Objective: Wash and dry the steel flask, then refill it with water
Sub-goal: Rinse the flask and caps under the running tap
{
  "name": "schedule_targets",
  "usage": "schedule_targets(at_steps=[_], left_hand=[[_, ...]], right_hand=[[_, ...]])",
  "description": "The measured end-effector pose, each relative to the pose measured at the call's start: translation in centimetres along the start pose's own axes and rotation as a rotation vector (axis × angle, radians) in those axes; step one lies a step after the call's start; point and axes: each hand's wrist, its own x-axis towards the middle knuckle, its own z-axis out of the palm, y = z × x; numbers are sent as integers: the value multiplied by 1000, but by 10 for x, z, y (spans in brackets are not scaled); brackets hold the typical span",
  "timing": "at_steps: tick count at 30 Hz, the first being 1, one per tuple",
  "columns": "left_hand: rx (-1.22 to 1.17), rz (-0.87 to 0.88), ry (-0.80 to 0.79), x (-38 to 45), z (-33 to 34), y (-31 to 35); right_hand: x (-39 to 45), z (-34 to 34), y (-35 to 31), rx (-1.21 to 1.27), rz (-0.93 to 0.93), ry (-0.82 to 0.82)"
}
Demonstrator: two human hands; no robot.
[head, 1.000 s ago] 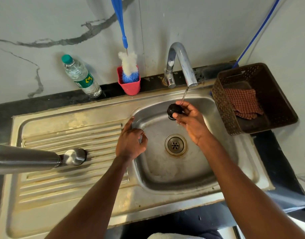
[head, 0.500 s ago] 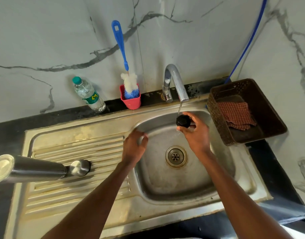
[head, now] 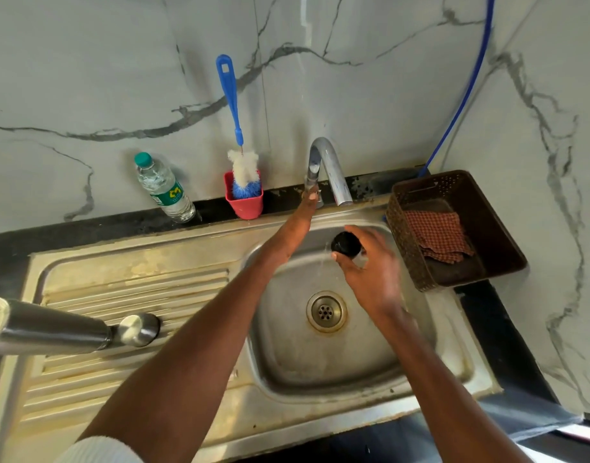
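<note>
- Steel flask (head: pixel 49 327) lies on its side on the sink's (head: pixel 136 262) ribbed drainboard, at the left, apart from both hands.
- Right hand (head: pixel 370 279) holds a black cap (head: pixel 346 243) over the basin, fingers curled round it, below the tap (head: pixel 330 172) spout.
- Left hand (head: pixel 308 202) reaches to the tap's base; its fingers touch there, but I cannot tell whether they grip.
- Brown basket (head: pixel 487 208) with a checked cloth (head: pixel 437 235) sits on the worktop (head: pixel 507 329) to the right.
- Behind the sink stand a water bottle (head: pixel 163 188) and a red cup (head: pixel 245 203) holding a brush (head: pixel 233 105).
</note>
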Motion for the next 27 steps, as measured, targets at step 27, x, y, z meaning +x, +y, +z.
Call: schedule_targets(at_steps=[27], left_hand=[[13, 57, 692, -217, -15, -130]], right_hand=[[-60, 7, -65, 126, -197, 48]])
